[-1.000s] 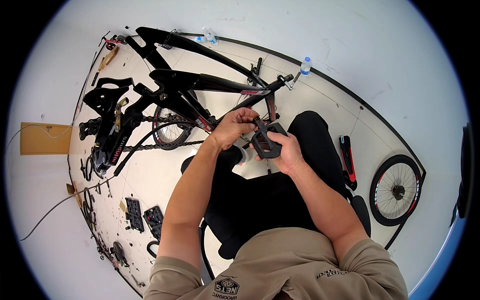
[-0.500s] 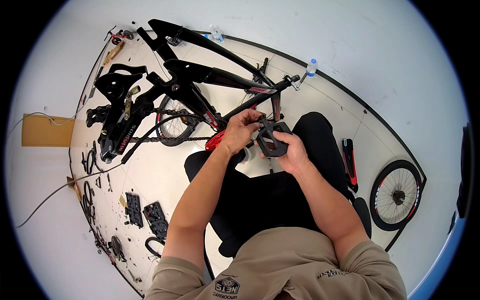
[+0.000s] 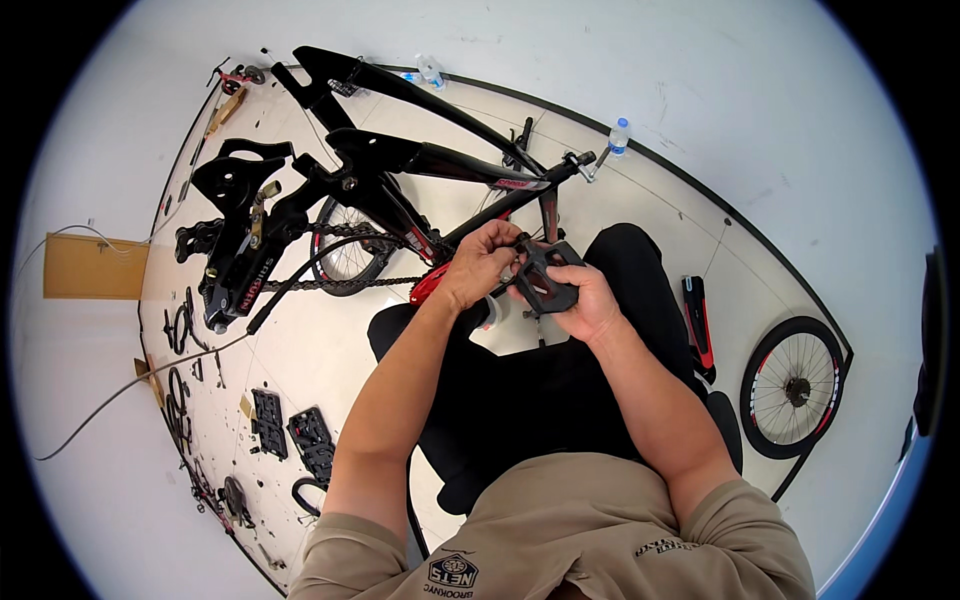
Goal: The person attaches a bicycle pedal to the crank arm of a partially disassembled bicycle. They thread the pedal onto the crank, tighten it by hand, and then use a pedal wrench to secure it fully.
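Between our two hands, just above our knees, we have one pedal [image 3: 550, 288]. It is black, squarish and chunky, with openings through its middle, and it sits tilted so that one broad face shows. Our right hand [image 3: 588, 302] has its fingers clamped on the pedal's right side. Our left hand [image 3: 480, 266] meets the pedal's upper left end, fingers bent and bunched there; we cannot tell whether they grip that end or only touch it.

Just beyond the pedal we see one black frame [image 3: 375, 185] with red and white markings, reaching toward the upper left. One chain [image 3: 390, 282] runs to one red part [image 3: 426, 288], partly hidden by our left forearm. We count two wheels: the first wheel [image 3: 343, 262] is behind the frame and partly covered by it, the second wheel [image 3: 793, 388] well apart at the right, near the wall [image 3: 800, 170]. One red and black object [image 3: 698, 325] lies beside our right leg.

Farther out we count three bottles [image 3: 619, 139] along the wall. Two black trays [image 3: 268, 424] lie side by side on the floor [image 3: 300, 365] at lower left, small parts scattered near them.
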Available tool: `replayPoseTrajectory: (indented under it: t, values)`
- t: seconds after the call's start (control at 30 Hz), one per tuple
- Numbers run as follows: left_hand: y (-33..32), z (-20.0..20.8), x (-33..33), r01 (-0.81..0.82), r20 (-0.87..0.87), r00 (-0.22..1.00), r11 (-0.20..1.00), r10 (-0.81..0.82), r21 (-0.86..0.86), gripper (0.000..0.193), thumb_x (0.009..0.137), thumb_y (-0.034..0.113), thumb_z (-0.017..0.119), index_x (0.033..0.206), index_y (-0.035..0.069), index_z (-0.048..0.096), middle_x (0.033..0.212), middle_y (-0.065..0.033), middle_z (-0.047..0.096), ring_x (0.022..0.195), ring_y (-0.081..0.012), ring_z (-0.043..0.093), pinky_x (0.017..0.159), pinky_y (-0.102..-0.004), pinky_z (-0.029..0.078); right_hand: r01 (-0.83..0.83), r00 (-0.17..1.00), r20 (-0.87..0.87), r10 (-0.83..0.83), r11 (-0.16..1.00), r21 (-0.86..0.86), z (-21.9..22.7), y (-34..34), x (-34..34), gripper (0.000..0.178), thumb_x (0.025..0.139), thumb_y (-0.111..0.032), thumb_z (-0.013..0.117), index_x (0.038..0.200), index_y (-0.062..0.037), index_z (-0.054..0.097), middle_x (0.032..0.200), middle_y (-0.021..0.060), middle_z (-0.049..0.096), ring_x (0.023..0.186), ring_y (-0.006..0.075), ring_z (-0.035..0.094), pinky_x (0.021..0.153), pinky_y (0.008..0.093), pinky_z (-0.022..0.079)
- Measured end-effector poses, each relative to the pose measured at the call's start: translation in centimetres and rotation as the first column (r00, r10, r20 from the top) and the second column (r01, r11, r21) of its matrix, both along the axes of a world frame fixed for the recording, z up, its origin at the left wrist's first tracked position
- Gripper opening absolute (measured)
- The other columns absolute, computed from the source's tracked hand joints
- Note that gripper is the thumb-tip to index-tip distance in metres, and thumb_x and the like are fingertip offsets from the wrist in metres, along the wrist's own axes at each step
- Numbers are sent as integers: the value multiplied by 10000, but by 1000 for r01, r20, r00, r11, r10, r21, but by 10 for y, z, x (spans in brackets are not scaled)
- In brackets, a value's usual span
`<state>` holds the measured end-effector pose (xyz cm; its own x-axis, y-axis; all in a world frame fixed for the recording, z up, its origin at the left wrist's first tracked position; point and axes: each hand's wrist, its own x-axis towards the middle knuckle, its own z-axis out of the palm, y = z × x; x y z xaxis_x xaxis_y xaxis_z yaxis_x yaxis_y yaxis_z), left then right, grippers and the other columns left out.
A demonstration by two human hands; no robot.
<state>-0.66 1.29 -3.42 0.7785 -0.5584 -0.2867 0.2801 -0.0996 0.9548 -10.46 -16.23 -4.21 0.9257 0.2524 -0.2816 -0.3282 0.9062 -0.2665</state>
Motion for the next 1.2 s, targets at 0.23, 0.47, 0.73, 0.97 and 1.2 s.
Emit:
replayPoseTrajectory:
  t: [0.23,0.47,0.73,0.97,1.2]
  values:
    - [-8,2,-3,-51,52,997,999,50,16,147,948,26,609,1092,1,593,927,-36,651,791,-113,609,730,-263,516,-5,1000,-2,6,1000,7,2,-5,2,411,888,-26,527,1292,51,506,1204,185,618,1127,322,640,996,535,552]
    - [-24,6,8,-160,46,987,980,156,119,166,934,117,741,991,40,606,868,-9,655,762,-101,591,713,-258,500,-14,1000,17,15,996,-87,-4,-8,17,382,888,-33,539,1262,48,538,1157,172,636,1030,319,671,897,505,601]
    - [-15,14,23,-79,-80,993,992,87,96,201,944,59,712,1088,48,572,890,-41,652,736,-100,565,646,-250,461,22,999,-22,-29,966,-259,5,-4,18,348,886,-35,579,1228,33,584,1050,155,667,889,270,697,720,461,647]
    - [-14,25,16,26,-92,996,990,-13,138,405,952,26,661,1331,33,519,966,-55,633,854,-129,592,803,-269,503,66,997,-4,-73,925,-374,8,4,6,343,892,-41,599,1224,41,584,1083,147,646,918,246,682,725,437,649]
    - [-3,20,13,-15,-146,989,1000,17,17,419,928,-9,625,1339,22,548,1074,-73,644,903,-133,602,859,-268,505,97,994,8,-104,893,-439,3,6,7,337,874,-33,585,1204,35,587,1042,143,661,852,225,678,696,391,641]
